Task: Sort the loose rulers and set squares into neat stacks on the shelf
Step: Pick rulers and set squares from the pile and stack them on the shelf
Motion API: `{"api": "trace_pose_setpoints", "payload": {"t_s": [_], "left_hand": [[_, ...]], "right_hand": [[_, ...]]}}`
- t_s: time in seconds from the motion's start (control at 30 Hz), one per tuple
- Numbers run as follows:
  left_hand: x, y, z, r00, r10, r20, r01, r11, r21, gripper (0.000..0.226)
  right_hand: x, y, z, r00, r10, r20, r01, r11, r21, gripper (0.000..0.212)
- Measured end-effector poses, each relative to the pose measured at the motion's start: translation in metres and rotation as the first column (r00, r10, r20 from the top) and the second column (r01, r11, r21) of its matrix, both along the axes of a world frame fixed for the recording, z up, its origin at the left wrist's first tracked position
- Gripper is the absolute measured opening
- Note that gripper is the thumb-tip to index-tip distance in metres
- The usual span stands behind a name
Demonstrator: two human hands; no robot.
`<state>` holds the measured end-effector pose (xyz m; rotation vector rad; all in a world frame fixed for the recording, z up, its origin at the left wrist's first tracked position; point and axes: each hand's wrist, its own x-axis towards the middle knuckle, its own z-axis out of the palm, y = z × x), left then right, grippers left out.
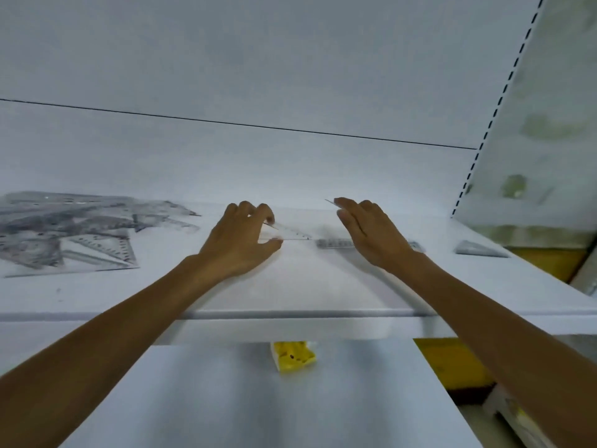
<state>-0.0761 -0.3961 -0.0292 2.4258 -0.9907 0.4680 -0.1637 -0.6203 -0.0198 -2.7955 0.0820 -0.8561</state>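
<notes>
A heap of clear rulers and set squares (74, 231) lies at the left of the white shelf (290, 286). My left hand (240, 240) pinches a small clear set square (289, 233) between thumb and fingers near the shelf's middle. My right hand (371, 234) is just to the right, fingers curled round a thin clear piece (330, 201) whose tip sticks out past the fingertips. A clear ruler (334, 243) lies flat on the shelf under that hand. Another small set square stack (479, 248) sits at the far right.
The shelf's back panel (258, 163) rises right behind the hands. A slotted upright (497, 108) bounds the right side. Below the shelf's front edge sits a yellow packet (292, 355). Yellow boxes (452, 363) show at the lower right.
</notes>
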Motion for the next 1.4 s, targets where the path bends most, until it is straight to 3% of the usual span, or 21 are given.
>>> {"api": "trace_pose_setpoints", "payload": {"t_s": [0.1,0.37,0.57,0.77,0.93,1.2,1.4], "left_hand": [[-0.011,-0.051,0.001,0.997,0.007,-0.074,-0.006,1.0,0.011,0.051],[-0.048,-0.157,0.002,0.983,-0.149,-0.109,0.149,0.989,-0.015,0.058],[-0.075,-0.213,0.006,0.987,-0.122,-0.108,0.125,0.992,0.016,0.063],[-0.084,-0.24,-0.003,0.983,-0.14,-0.117,0.145,0.989,0.036,0.064],[-0.084,-0.245,-0.006,0.986,-0.136,-0.097,0.142,0.988,0.053,0.056],[-0.075,-0.234,-0.008,0.987,-0.118,-0.11,0.122,0.992,0.031,0.055],[-0.062,-0.208,-0.008,0.992,-0.091,-0.087,0.092,0.996,0.001,0.053]], "right_hand": [[-0.02,-0.059,-0.002,0.998,-0.056,-0.004,0.056,0.998,-0.003,0.041],[-0.08,-0.191,0.003,0.976,-0.217,0.036,0.216,0.976,0.031,0.049],[-0.103,-0.251,0.001,0.955,-0.294,-0.036,0.296,0.943,0.149,0.061],[-0.103,-0.275,-0.01,0.954,-0.269,-0.134,0.286,0.949,0.129,0.053],[-0.095,-0.278,-0.015,0.955,-0.193,-0.227,0.241,0.947,0.211,0.047],[-0.092,-0.274,-0.017,0.896,-0.216,-0.389,0.319,0.921,0.222,0.048],[-0.093,-0.258,-0.017,0.943,-0.226,-0.246,0.287,0.925,0.25,0.036]]}}
